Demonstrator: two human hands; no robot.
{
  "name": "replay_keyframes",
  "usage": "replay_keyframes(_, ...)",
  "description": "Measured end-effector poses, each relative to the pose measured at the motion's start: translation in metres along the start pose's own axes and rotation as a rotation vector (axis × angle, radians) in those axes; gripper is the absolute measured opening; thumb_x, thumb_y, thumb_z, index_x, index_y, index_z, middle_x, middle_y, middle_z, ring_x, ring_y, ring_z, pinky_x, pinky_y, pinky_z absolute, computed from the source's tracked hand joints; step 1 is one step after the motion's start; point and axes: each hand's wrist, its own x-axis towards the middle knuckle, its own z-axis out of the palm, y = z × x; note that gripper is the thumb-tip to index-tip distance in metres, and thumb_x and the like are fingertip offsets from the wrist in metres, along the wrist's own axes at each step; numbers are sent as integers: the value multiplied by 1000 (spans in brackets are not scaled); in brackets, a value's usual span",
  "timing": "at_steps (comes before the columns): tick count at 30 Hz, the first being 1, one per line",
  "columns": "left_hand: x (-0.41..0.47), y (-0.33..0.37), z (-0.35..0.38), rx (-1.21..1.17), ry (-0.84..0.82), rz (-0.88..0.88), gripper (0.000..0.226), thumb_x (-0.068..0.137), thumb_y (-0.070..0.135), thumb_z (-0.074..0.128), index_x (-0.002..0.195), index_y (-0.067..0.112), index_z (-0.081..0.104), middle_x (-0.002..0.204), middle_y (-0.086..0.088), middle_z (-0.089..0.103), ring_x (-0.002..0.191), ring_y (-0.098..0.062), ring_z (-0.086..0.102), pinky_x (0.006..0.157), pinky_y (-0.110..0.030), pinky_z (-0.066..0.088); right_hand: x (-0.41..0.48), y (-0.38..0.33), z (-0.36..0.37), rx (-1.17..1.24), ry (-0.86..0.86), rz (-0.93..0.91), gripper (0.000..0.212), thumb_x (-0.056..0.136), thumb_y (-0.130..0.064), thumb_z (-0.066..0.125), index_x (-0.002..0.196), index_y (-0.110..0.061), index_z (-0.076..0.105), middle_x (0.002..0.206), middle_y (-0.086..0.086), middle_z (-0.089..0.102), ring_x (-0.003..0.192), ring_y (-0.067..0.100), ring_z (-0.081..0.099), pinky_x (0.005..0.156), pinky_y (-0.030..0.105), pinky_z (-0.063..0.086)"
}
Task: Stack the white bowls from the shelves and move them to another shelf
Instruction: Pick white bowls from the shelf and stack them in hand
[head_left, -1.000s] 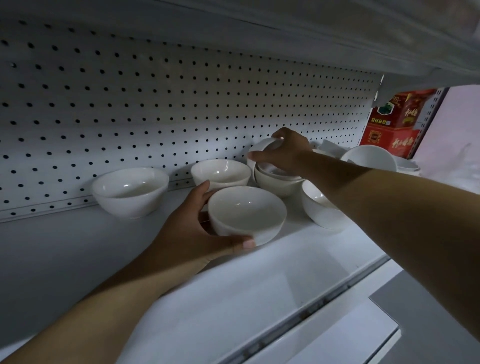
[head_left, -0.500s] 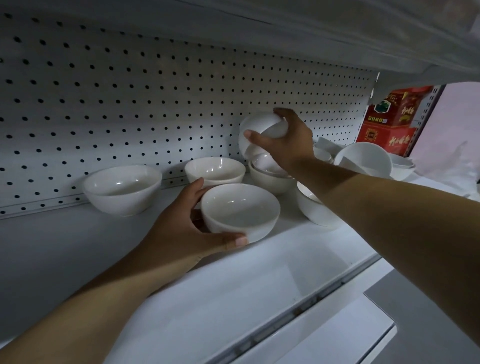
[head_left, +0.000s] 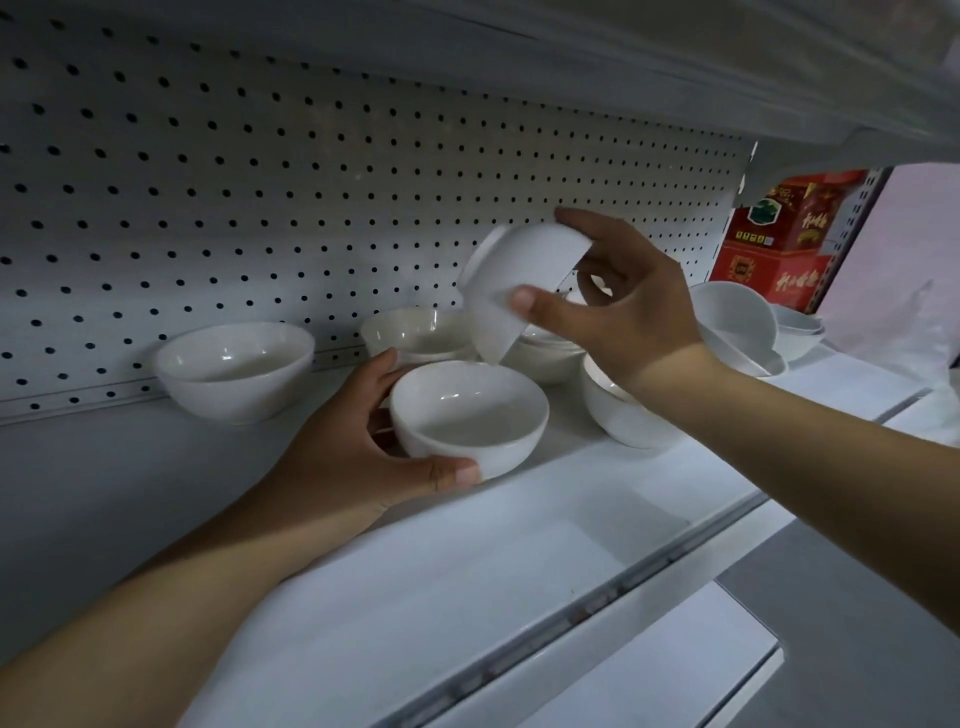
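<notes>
My left hand (head_left: 358, 447) grips a white bowl (head_left: 470, 415) that stands upright on the white shelf (head_left: 467, 551), thumb on its near side and fingers behind. My right hand (head_left: 618, 306) holds a second white bowl (head_left: 514, 275) in the air, tilted on its side, just above and behind the first one. Its lower rim hangs close over the far edge of the bowl in my left hand. More white bowls stand on the shelf: one at the left (head_left: 234, 369), one behind (head_left: 410, 332), a stack (head_left: 550, 353) under my right hand and one (head_left: 618, 415) beneath my right wrist.
A perforated white back panel (head_left: 311, 208) closes the shelf behind, and another shelf (head_left: 675, 78) hangs low overhead. At the right end lie further white bowls (head_left: 737, 322) and red boxes (head_left: 779, 239). A lower shelf edge (head_left: 701, 670) juts out below.
My right hand has lifted a bowl off the stack at the back, raised it and brought it leftward, tilted, over the bowl in my left hand. My left hand has kept its grip.
</notes>
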Motion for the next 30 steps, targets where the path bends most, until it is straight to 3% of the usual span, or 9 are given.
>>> replay_keyframes(3,0,0,-1,9,-33,4,118,48,38,99,152,29,42,137,15,66,125,-8,64,104,-35,54,-7,-10,-5,-31,-179,-31,72,59,-32,99,122,-33,66,101,-25,65,100,1,62,109,26,46)
replay_keyframes(6,2,1,-2,2,-38,-16,125,48,40,100,156,27,37,141,12,64,127,-11,64,107,-43,51,-2,-22,-9,-87,-327,-75,83,54,-39,96,127,-30,58,120,-7,66,117,8,62,109,27,46)
replay_keyframes(8,3,0,-3,8,-48,-21,128,50,42,102,157,25,35,142,9,63,128,-15,63,107,-47,51,5,-27,-5,-138,-429,-49,86,50,-42,96,124,-32,54,124,-5,64,121,9,61,110,32,46)
replay_keyframes(11,4,-3,-4,24,-51,-2,117,53,36,102,152,21,42,138,5,67,125,-17,65,103,-46,54,12,-33,8,-273,-575,-5,81,48,-50,95,116,-36,55,124,-11,64,123,2,59,113,35,45)
replay_keyframes(15,3,-3,-2,16,-27,13,103,51,33,100,142,22,52,132,5,71,121,-15,68,98,-37,58,12,-36,23,-358,-763,38,75,57,-45,96,121,-34,59,122,-19,66,120,-5,58,112,31,44)
replay_keyframes(21,2,-2,-3,33,-29,-3,97,54,34,100,140,23,55,130,5,71,119,-13,69,101,-39,56,19,-35,33,-408,-838,83,67,56,-55,89,116,-38,67,126,-22,66,121,-11,56,112,28,44)
replay_keyframes(25,2,0,-3,12,-28,-3,98,53,32,99,140,24,54,131,6,71,121,-13,68,100,-38,56,21,-43,35,-476,-905,95,61,71,-44,89,127,-37,66,125,-28,63,121,-15,52,109,18,40)
replay_keyframes(30,1,1,-1,-28,-18,-8,99,49,32,98,138,23,55,128,5,73,119,-13,69,99,-38,55,16,-57,36,-657,-968,63,65,71,-50,86,131,-43,63,125,-33,59,123,-9,52,102,16,41)
